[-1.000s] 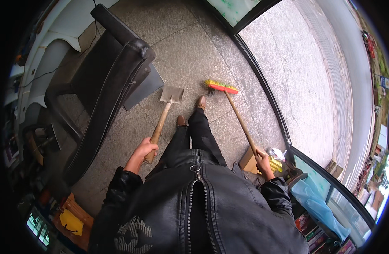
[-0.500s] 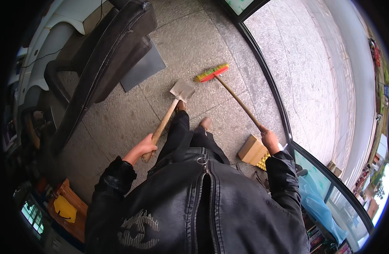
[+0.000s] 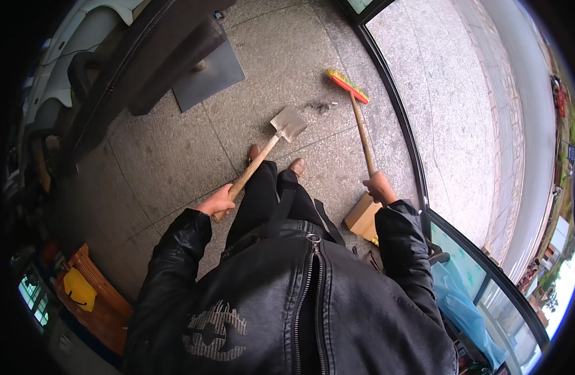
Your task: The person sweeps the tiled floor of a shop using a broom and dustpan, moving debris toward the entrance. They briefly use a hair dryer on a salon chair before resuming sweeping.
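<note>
My left hand [image 3: 217, 201] is wrapped round the wooden handle of a small shovel [image 3: 290, 124], whose flat metal blade rests near the floor beyond my shoes. In my right hand [image 3: 379, 187] is the wooden stick of a broom [image 3: 349, 86] with a red head and yellow-green bristles. The broom head is ahead and to the right of the blade, apart from it. Between the two lies a little heap of dark dirt [image 3: 323, 107], with a small white bit beside it.
A dark padded chair [image 3: 175, 59] stands at the far left by a grey flat plate [image 3: 211, 76]. On the right runs a black door frame [image 3: 397, 112]. A cardboard box [image 3: 362, 217] and a blue plastic bag [image 3: 459, 300] are near my right arm; a wooden piece with a yellow cloth [image 3: 79, 289] is at lower left.
The broom head has moved away and to the right and turned, uncovering the dirt heap. The shovel blade has shifted right. My right hand has come slightly inward.
</note>
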`<state>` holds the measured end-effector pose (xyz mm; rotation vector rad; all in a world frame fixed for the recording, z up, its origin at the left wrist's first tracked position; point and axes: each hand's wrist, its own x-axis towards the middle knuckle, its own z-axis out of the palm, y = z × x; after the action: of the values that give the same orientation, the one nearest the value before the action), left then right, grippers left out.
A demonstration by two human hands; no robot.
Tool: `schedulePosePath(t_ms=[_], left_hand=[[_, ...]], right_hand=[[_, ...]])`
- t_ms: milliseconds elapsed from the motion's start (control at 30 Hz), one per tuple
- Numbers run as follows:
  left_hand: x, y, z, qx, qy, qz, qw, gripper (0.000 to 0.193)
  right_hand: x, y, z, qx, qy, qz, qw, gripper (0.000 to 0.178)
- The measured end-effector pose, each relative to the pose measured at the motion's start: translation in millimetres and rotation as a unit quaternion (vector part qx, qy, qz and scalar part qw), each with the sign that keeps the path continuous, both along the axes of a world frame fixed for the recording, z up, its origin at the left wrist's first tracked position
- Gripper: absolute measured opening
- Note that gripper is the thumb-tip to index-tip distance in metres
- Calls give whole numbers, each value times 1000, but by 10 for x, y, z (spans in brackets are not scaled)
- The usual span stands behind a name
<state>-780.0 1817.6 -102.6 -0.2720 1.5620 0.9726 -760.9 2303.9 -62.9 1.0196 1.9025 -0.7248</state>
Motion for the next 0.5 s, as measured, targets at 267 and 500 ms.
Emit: schedulePosePath(t_ms=[267, 500], left_hand=[[202, -820, -879, -198, 35, -88, 976, 36], [237, -1116, -980, -270, 161, -162, 935, 38]], right_hand=[[806, -1494, 210, -91, -48, 30, 994, 23], [1164, -1759, 891, -111, -6, -70, 991, 22]])
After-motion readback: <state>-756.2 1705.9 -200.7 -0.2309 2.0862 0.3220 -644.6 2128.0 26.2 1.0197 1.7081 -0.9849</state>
